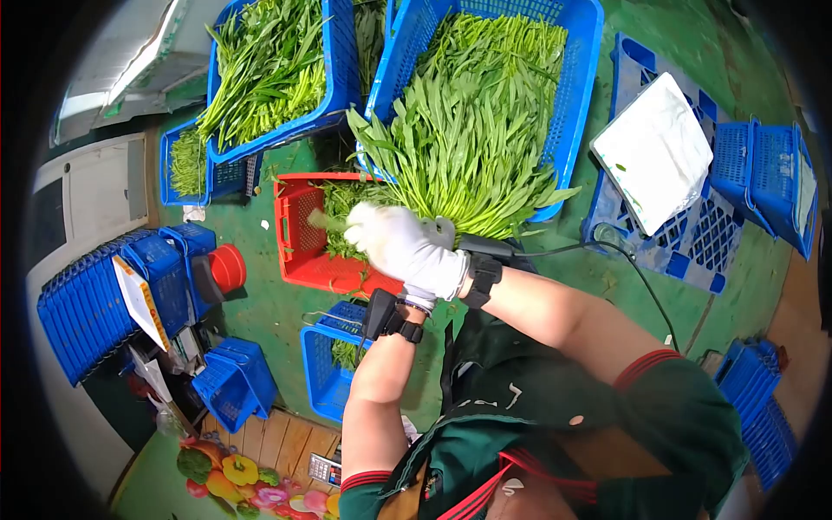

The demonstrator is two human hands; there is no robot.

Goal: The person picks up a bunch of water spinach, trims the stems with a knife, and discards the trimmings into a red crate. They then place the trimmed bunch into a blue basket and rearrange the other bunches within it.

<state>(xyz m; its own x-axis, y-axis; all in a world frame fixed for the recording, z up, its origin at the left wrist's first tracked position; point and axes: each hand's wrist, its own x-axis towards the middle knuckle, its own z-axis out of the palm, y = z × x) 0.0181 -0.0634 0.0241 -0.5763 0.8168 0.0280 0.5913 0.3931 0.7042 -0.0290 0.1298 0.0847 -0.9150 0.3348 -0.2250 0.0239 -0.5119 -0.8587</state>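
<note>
My right hand (394, 243), in a white glove, is over the red crate (295, 182) with its fingers curled. A pale green blur beside the fingertips is too smeared to name. My left hand (419, 295), also gloved, lies mostly behind the right one, so its fingers are hidden. Inside the red crate are loose green leaves and stems (342, 234). Just beyond the hands, long-stemmed leafy greens (468, 139) fill a large blue crate (585, 95), stem ends toward me.
Another blue crate (340, 65) of greens stands at upper left. A white-topped box (654, 152) rests on a blue pallet (719, 282) at right. A small blue crate (322, 381) is near my body. Stacked blue crates (95, 299) line the left. A black cable (637, 264) runs from my right wrist area.
</note>
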